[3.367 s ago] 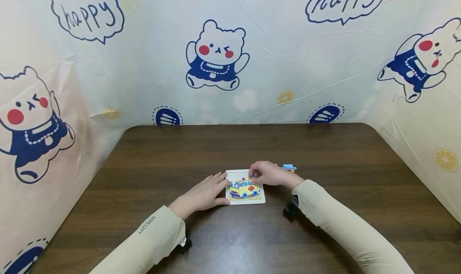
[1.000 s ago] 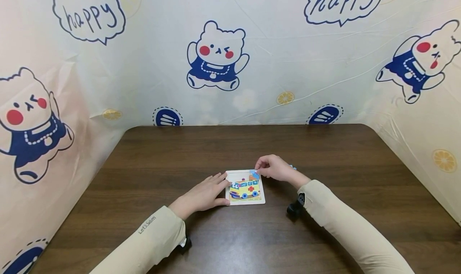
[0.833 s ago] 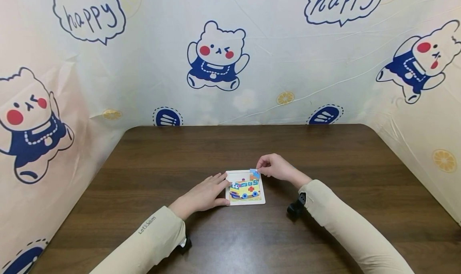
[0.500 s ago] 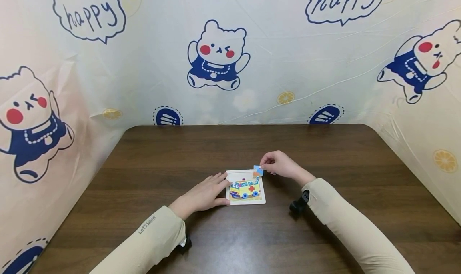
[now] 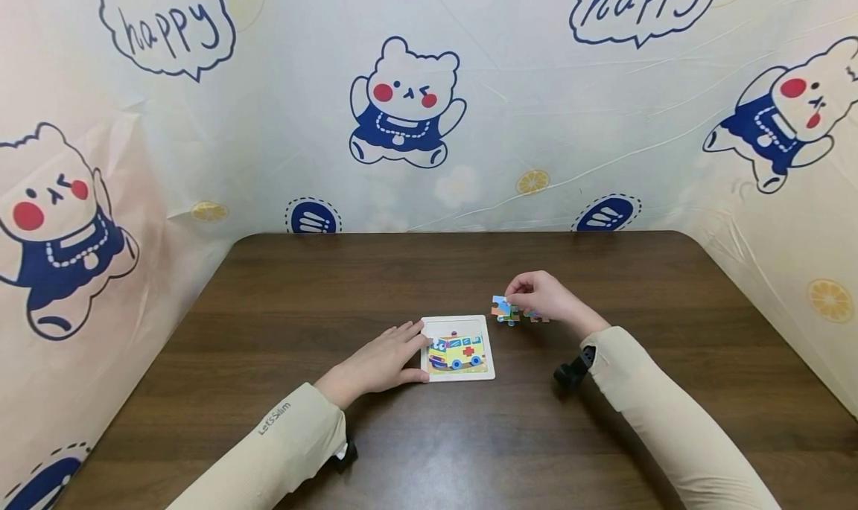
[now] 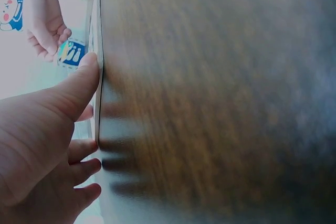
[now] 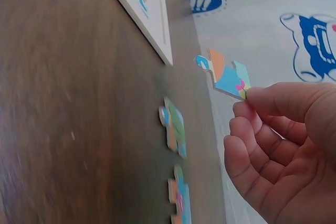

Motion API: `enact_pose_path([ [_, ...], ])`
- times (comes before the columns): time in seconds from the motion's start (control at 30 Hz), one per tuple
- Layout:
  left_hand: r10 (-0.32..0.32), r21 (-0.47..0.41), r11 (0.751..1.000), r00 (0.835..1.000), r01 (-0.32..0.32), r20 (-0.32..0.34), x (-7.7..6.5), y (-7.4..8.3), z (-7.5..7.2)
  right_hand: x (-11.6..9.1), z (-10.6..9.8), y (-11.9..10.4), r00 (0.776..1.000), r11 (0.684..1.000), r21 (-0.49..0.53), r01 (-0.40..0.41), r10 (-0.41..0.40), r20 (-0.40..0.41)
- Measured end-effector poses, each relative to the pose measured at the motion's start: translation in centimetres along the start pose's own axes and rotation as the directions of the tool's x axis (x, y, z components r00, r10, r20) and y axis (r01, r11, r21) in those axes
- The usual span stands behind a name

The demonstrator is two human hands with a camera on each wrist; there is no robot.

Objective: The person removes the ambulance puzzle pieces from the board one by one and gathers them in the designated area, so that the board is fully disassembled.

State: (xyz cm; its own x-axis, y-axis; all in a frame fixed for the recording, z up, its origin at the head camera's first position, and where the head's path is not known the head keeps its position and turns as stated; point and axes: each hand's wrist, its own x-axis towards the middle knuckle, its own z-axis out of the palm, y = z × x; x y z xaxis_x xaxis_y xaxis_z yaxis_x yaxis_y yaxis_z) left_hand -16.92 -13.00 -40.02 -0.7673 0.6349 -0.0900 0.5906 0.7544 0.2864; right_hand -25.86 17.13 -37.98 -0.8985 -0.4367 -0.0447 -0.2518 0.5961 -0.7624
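Note:
A white-framed jigsaw tray (image 5: pixel 491 361) lies on the table, its lower part filled with a yellow ambulance picture and its upper strip bare white. My left hand (image 5: pixel 378 361) rests along the tray's left side, fingers extended, with the thumb (image 6: pixel 86 72) at the near corner. Beyond the tray's far right corner, my right hand (image 5: pixel 550 298) pinches a jigsaw piece (image 7: pixel 228 80) between thumb and index finger, held above the table. The piece is blue and orange with a small pink flower. Two loose jigsaw pieces lie below it, a greenish one (image 7: pixel 176 129) and another (image 7: pixel 181 198).
The brown wooden table (image 5: pixel 375 272) extends around the tray. A printed cloth (image 5: pixel 482 145) with bear drawings hangs behind the table and at both sides. Each wrist wears a black camera, such as the right one (image 5: pixel 570 372).
My right hand has lifted the jigsaw piece from the tray's upper right corner and carried it right and away, over the loose pieces. The left hand has stayed put.

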Motion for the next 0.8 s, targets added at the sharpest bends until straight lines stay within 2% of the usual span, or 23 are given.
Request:
enact_pose_path([
  [0.33, -0.010, 0.003, 1.000, 1.000, 0.010, 0.007, 0.0, 0.0, 0.0, -0.7, -2.2, 2.0, 1.000, 0.999, 0.044, -0.023, 0.024, -0.014],
  [0.8, -0.009, 0.000, 1.000, 1.000, 0.009, 0.009, 0.0, 0.0, 0.0, -2.1, -5.3, 5.2, 0.991, 0.990, 0.031, -0.134, 0.134, 0.029],
])
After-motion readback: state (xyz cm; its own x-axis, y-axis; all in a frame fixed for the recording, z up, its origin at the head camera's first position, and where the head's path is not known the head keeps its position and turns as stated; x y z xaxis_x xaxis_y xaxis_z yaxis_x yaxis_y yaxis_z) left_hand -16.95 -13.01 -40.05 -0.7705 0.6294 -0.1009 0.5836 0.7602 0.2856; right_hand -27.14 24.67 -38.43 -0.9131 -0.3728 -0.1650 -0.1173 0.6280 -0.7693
